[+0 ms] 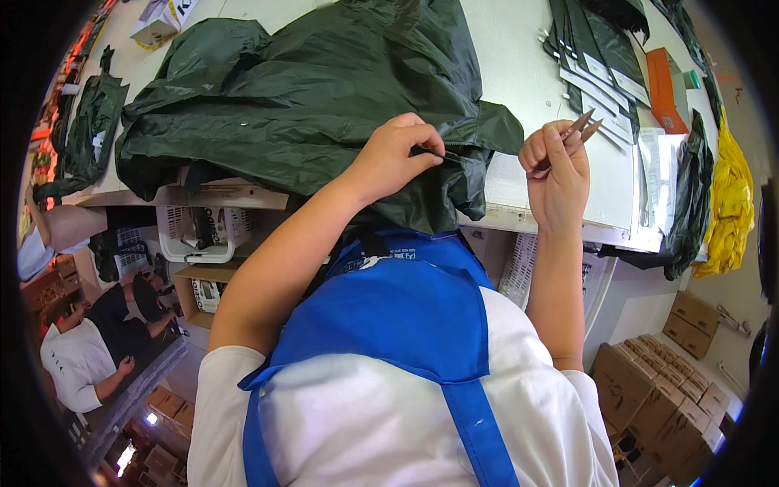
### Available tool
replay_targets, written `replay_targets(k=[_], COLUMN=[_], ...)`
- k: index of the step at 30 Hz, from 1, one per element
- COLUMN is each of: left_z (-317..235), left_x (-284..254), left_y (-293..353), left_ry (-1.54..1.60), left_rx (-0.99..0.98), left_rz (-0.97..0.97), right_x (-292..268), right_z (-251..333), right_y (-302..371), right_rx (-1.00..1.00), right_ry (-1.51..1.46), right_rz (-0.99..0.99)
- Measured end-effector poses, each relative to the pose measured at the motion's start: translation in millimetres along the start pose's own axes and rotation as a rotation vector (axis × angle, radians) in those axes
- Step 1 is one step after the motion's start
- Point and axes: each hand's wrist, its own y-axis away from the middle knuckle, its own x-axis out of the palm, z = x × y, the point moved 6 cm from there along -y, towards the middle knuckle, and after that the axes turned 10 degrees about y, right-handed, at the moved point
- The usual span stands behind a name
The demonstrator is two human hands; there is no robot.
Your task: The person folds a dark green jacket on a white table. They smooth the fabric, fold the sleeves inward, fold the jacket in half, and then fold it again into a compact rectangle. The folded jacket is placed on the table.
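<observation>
A dark green garment of thin, shiny fabric [324, 73] lies spread over the white table, its near edge hanging over the front. My left hand [399, 161] is closed in a pinch on the garment's edge, beside a dark zipper [462, 144]. Thumb and fingertips meet there, partly covering what they hold. To the right, my right hand [558, 174] is raised off the fabric and closed around small thread snips [581, 128]. Their two pointed blades stick up past the fingers, slightly apart. The snips' grip is hidden in the hand.
Flat dark pieces with white tags [596, 77] lie at the far right, beside an orange box [667, 89]. Yellow fabric [730, 203] hangs off the right end. Below the table are a white basket [199, 235] and cartons [657, 390]. Other people [85, 357] sit at the left.
</observation>
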Motion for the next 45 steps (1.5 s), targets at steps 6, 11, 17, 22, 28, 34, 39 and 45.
replay_targets(k=[6,11,17,22,28,34,39,45], left_z=[8,6,13,21,22,16,-7,-10], left_x=[-3,4,-4,-4,-2,-6,-12,-9], left_y=[-3,-30,-43,-43,-39,-36,-17,14], left_ry=[0.121,-0.075,0.061,0.167,0.238,0.249,0.108,-0.004], left_rx=[0.016,0.085,-0.050,-0.143,-0.160,-0.158,0.106,0.265], left_rz=[0.025,0.140,0.124,0.139,0.154,0.134,0.089,0.017], right_x=[2,-3,-22,-6,12,-7,-49,-32], right_z=[-4,6,-26,-54,-52,-69,-111,-118], right_y=[-18,-22,31,38,23,31,58,51], right_rx=[0.049,0.052,0.061,0.003,-0.114,-0.012,0.560,0.687], right_ry=[0.009,0.682,0.925,1.014,1.038,0.620,0.376,0.247], right_rz=[-0.030,-0.237,-0.159,-0.047,-0.011,-0.145,-0.364,-0.156])
